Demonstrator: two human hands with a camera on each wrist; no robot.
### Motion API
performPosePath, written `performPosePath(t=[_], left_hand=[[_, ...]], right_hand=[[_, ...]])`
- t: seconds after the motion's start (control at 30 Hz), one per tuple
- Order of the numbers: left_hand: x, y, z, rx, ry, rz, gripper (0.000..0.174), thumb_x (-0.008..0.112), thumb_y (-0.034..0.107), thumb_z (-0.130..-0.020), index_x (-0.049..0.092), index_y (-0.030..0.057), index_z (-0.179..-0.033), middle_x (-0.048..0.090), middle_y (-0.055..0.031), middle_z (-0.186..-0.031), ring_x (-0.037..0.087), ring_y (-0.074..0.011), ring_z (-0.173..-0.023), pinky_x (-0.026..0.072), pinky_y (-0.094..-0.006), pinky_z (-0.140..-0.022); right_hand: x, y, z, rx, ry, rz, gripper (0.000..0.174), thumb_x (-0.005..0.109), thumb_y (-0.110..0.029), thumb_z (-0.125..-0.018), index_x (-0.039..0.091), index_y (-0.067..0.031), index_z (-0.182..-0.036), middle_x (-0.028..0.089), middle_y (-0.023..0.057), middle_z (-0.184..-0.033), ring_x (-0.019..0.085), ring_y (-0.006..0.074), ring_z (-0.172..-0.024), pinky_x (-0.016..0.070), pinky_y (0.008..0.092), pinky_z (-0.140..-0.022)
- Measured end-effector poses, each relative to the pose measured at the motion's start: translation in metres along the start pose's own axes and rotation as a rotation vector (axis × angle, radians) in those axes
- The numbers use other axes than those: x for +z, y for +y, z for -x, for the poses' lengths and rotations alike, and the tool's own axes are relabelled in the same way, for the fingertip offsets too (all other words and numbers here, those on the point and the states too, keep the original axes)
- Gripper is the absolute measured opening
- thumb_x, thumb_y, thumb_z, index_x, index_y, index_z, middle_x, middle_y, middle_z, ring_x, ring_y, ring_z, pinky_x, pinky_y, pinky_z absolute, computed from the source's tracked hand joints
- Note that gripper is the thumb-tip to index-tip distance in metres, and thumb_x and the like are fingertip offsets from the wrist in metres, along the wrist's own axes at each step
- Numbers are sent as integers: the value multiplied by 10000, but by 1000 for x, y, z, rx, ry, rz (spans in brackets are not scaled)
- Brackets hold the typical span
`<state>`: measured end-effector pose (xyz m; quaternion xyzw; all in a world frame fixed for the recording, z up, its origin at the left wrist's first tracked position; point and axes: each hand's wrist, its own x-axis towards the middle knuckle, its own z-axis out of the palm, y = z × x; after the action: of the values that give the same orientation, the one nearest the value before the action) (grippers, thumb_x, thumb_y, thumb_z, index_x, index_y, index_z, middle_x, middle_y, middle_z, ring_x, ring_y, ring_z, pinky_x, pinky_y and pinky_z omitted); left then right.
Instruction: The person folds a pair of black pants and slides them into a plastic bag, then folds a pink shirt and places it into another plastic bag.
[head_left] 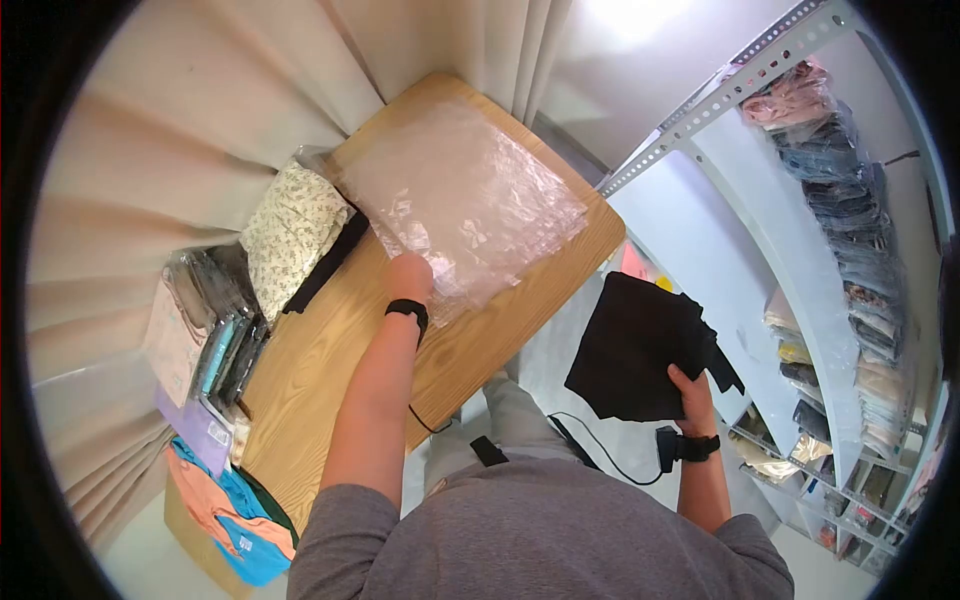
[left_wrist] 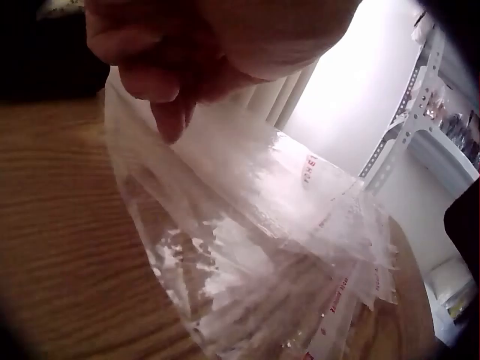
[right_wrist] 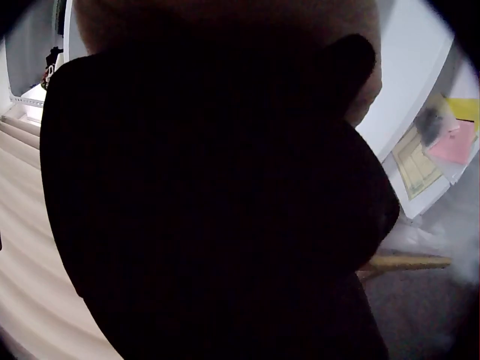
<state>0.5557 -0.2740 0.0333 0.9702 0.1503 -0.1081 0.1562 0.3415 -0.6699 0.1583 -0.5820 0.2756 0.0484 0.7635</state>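
Note:
Clear plastic bags (head_left: pixel 470 180) lie in a flat, overlapping pile on the wooden table. At the near edge of the pile, my left hand (head_left: pixel 408 277) pinches a bag between curled fingers. The left wrist view shows its fingertips (left_wrist: pixel 171 120) on the clear film (left_wrist: pixel 225 180), which has red print along some strips. Off the table's right side, my right hand (head_left: pixel 692 398) grips a folded black garment (head_left: pixel 635 350) by its edge, thumb on top. That dark cloth (right_wrist: pixel 217 195) fills most of the right wrist view and hides the fingers behind it.
A bagged floral garment (head_left: pixel 293 225) and a row of packed clothes (head_left: pixel 215 325) line the table's left side. Orange and blue clothing (head_left: pixel 235 520) lies beyond the near-left corner. Metal shelving (head_left: pixel 740 200) with stacked bagged clothes stands on the right. A black cable (head_left: pixel 610 460) hangs near the waist.

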Motion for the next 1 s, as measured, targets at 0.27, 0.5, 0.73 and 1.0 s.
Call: performPosePath(t=[0.27,0.5,0.73,1.0], left_hand=[[-19,-6,39,363,421,234,259,472,121,-864,628,23,-1046,631,-187,-810,613,-356,-757,495,-434,-663],[-39,-89,136,279,152,844,362,422,-11,-859,585,38,-1179,624,-139,-887,598,-223,-630,503,-310,-613],[-39,-207,280,-219,194,1137,353,412,-54,-851,603,2,-1142,624,-99,-927,575,-116,-637,494,-252,-569],[9,-282,404,-629,623,1508,320,408,-7,-899,572,-13,-1174,617,-77,-994,583,-114,-686,489,-249,-632]], right_hand=[[34,-15,-17,60,-103,47,517,641,-117,-832,418,45,-1269,532,132,-1229,547,242,-1072,446,350,-913],[84,-45,-21,1,-328,146,506,631,-96,-830,424,33,-1273,535,130,-1225,549,242,-1064,447,354,-912],[170,-51,-11,7,-623,252,486,601,-85,-841,424,26,-1279,542,121,-1209,559,235,-1054,453,344,-911],[281,-17,18,112,-873,430,500,607,-100,-849,407,28,-1288,532,126,-1214,560,240,-1059,463,342,-913]])
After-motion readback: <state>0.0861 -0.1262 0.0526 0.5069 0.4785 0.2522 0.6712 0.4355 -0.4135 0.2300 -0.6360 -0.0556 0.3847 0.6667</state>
